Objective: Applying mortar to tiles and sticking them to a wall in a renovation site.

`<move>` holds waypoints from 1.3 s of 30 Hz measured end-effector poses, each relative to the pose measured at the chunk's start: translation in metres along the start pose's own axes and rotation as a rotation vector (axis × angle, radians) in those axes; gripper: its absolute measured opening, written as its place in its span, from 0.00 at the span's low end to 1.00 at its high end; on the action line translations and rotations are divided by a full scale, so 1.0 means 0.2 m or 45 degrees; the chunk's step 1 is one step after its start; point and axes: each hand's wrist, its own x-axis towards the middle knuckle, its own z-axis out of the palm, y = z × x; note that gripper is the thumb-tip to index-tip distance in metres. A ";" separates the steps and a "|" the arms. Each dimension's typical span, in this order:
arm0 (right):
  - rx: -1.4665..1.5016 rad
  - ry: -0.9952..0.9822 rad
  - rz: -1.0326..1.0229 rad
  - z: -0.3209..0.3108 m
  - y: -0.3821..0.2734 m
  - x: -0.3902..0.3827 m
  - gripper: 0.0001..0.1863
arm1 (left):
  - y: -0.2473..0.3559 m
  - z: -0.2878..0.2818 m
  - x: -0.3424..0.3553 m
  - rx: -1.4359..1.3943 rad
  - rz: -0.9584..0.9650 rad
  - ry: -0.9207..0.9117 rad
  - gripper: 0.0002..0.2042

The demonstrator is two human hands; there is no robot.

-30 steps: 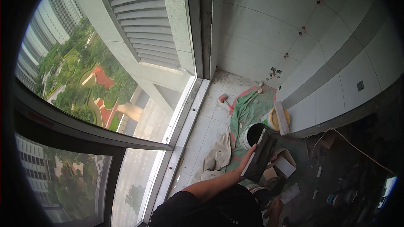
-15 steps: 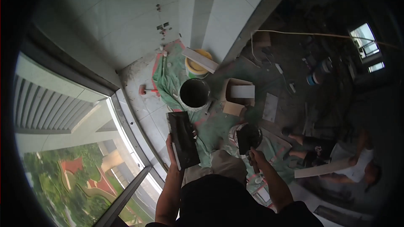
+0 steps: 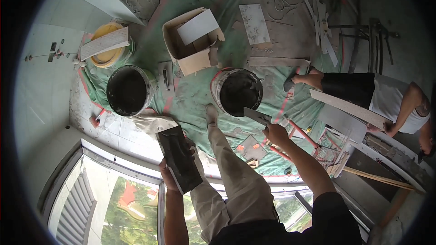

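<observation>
Your left hand (image 3: 168, 175) is gripping a coated tile (image 3: 180, 159), your right hand (image 3: 277, 134) a trowel (image 3: 256, 115) at five o'clock of the mortar bucket (image 3: 215, 89) — keeping both level should limit drips.

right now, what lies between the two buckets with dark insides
Head view: a handled grey trowel lies on green sheeting between the left bucket and right bucket.

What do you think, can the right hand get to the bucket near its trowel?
Probably yes: the right hand holds a trowel right beside the open bucket, and nothing seems to block the way.
</observation>
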 end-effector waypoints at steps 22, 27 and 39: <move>0.826 -0.152 0.162 0.36 -0.13 0.36 0.25 | -0.44 -0.26 1.10 0.259 -0.254 0.077 0.44; 1.539 -0.478 0.495 0.34 -0.20 0.28 0.26 | -0.44 -0.39 1.23 0.308 -0.276 0.046 0.44; 1.846 0.684 0.171 -0.14 -0.89 -0.41 0.06 | -0.51 -0.49 1.42 0.186 -0.242 -0.103 0.48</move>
